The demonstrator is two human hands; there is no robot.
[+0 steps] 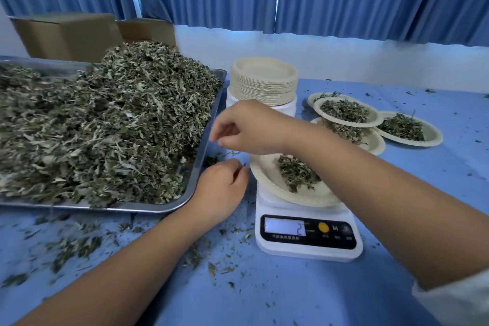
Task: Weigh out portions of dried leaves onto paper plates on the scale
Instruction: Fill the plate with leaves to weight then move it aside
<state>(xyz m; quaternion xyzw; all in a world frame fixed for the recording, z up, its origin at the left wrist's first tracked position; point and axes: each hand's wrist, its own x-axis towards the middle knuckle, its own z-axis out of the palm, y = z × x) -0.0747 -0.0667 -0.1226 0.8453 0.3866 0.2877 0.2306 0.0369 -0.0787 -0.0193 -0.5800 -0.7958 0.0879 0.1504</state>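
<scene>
Desk (264, 299): blue, crumb-strewn.
Scale (307, 235): front-centre, carries leaf-filled paper plate (267, 180).
Left hand (222, 185): at tray (194, 171) corner, curled, grasp unclear.
Right hand (246, 127): curled, grasp unclear.

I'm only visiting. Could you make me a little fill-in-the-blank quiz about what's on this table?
The scale shows the digit ____.
The big heap of dried leaves lies in a metal ____.
The filled plates lie to the ____ of the stack of empty plates.
Missing words: 2; tray; right.
</scene>
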